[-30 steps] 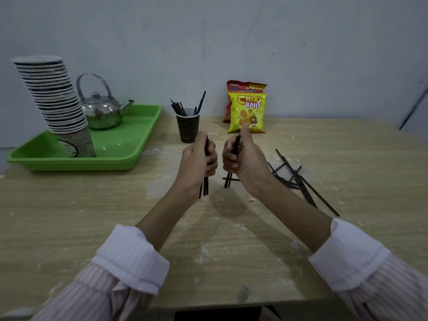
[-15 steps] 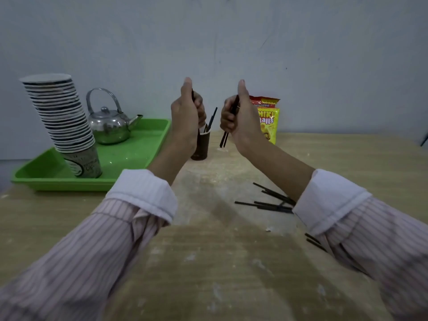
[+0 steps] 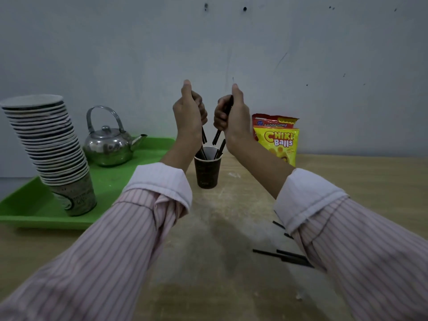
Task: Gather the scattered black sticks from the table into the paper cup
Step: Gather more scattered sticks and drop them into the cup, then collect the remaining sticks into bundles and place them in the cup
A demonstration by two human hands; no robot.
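A dark brown paper cup (image 3: 206, 172) stands on the wooden table (image 3: 370, 181) at mid-distance, with several black sticks leaning inside it. My left hand (image 3: 188, 114) hovers just above the cup's left rim, closed around a few black sticks (image 3: 203, 135) that point down. My right hand (image 3: 231, 114) hangs above the right rim, also closed on black sticks (image 3: 217, 136) whose lower ends angle toward the cup mouth. More loose black sticks (image 3: 282, 257) lie on the table under my right forearm, partly hidden by the sleeve.
A green tray (image 3: 27, 212) at the left holds a tall leaning stack of paper cups (image 3: 46, 147) and a metal kettle (image 3: 108, 144). Two snack bags (image 3: 276, 140) stand against the wall right of the cup.
Both hands, each carrying sticks, have risen from the table's middle and moved forward over the cup. The view has shifted closer to the cup.
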